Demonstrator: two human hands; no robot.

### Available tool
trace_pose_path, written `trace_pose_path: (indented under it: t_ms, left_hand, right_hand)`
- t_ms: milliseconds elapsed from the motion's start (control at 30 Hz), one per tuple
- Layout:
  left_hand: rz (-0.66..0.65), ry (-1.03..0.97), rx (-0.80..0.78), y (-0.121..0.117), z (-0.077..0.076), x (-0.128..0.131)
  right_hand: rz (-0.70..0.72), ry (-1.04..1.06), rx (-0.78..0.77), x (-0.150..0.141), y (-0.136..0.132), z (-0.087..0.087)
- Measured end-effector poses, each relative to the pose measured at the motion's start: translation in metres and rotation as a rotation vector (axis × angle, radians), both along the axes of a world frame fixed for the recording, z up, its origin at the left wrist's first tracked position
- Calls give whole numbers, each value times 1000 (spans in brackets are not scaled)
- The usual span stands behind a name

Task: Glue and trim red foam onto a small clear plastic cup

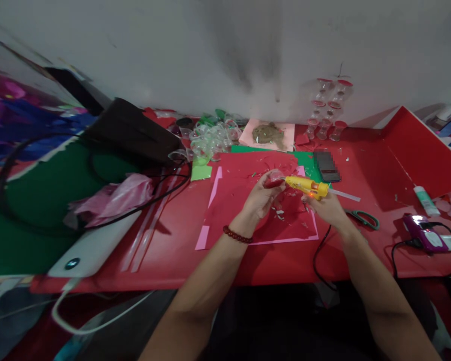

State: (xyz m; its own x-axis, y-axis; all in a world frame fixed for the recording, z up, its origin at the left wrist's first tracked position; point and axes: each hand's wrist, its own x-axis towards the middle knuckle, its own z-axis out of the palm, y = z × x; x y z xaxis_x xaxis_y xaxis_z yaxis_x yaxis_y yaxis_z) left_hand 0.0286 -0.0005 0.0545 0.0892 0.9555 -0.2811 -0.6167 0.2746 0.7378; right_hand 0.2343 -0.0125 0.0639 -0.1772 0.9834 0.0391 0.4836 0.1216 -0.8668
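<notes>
My right hand [325,206] grips a yellow hot glue gun [304,185], with a clear glue stick [344,194] poking out of its back end. An orange light glows on the gun. The nozzle points left and meets the rim of a small clear plastic cup with a red cover [273,182]; whether it touches, I cannot tell. Closed around that cup is my left hand [258,199], a beaded bracelet on its wrist. Below both hands lie red paper sheets [233,205] with scattered scraps.
Clear plastic cups [212,138] are heaped at the back beside sand on pink paper [268,133]. Joined cups with red covers [325,108] stand by the wall. A phone [326,165], scissors [364,219] and a purple power socket [424,233] lie right; a black cable [315,255] hangs over the edge.
</notes>
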Motion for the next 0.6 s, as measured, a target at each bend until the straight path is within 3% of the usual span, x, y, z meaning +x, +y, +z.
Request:
trace_pose_path:
  t_ms: [200, 600]
  left_hand:
    - [-13, 12, 16, -1, -1, 0]
    - [21, 0, -11, -1, 1, 1]
  right_hand:
    - [27, -9, 67, 0, 0, -3]
    - [-8, 14, 19, 2, 0, -4]
